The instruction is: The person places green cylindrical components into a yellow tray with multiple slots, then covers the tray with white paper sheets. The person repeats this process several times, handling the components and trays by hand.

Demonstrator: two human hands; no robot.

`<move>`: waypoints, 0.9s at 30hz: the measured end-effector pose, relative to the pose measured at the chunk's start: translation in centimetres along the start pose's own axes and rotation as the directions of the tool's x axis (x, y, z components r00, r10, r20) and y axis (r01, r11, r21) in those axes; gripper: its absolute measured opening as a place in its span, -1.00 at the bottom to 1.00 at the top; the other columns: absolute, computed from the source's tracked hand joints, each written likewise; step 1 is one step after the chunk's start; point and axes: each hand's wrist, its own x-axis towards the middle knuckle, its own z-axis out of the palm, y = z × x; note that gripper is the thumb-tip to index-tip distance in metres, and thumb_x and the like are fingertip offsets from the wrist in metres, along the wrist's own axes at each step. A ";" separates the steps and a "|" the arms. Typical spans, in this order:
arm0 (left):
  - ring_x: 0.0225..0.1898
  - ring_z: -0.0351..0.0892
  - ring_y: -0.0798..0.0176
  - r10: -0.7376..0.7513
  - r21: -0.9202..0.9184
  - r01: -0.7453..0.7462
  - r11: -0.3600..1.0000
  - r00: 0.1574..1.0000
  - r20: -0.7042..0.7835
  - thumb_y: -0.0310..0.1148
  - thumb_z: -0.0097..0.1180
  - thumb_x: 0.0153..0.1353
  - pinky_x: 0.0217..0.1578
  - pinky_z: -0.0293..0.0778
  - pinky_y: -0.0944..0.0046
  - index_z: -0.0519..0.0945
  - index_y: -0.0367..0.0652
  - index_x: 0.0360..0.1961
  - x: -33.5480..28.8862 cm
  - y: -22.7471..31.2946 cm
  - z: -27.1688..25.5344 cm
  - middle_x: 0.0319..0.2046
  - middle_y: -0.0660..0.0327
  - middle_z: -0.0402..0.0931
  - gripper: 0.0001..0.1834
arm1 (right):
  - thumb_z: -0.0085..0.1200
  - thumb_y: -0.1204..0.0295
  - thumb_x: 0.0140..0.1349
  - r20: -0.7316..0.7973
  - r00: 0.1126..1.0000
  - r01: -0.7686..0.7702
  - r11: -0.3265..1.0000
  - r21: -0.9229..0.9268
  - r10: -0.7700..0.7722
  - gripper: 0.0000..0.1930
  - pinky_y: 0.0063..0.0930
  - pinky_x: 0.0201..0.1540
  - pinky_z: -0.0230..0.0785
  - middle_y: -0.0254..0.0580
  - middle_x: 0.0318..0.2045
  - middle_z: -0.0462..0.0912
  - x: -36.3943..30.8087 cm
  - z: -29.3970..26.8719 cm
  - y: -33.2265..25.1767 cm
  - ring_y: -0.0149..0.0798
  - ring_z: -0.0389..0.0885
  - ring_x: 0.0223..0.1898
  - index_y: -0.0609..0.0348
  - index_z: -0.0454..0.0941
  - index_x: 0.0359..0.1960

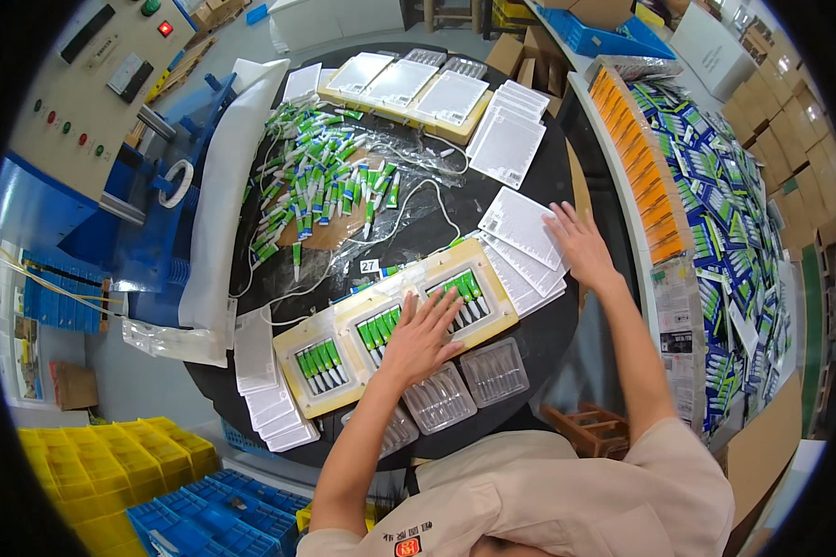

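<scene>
Here the person works at a round black table (492, 200) in a crowded packing room. The left hand (424, 336) lies flat, fingers spread and gripping nothing, on the cream tray (498, 299) holding rows of green-capped tubes (320, 365). The right hand (581, 243) rests open-palmed on a fanned stack of white backing cards (520, 223) just beside that tray. Clear blister shells (493, 371) sit at the table's near edge. A loose heap of green tubes (316, 181) lies farther back, before a second tray (450, 97). A blue machine (125, 237) stands to the left, yellow crates (102, 469) below, packaged goods (715, 204) to the right.
</scene>
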 end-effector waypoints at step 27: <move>0.24 0.45 -0.01 -0.469 0.247 0.466 0.850 0.882 -0.049 0.01 0.25 0.23 0.29 0.30 -0.02 0.45 -0.23 0.31 -27.2 -20.2 -6.2 0.27 0.02 0.47 -0.27 | 0.09 0.50 0.11 -0.435 0.865 0.376 0.897 0.234 -0.249 -0.51 -0.29 -0.03 0.35 -0.19 0.22 0.59 -0.8 -9.0 -30.2 -0.24 0.55 -0.06 0.29 0.58 0.15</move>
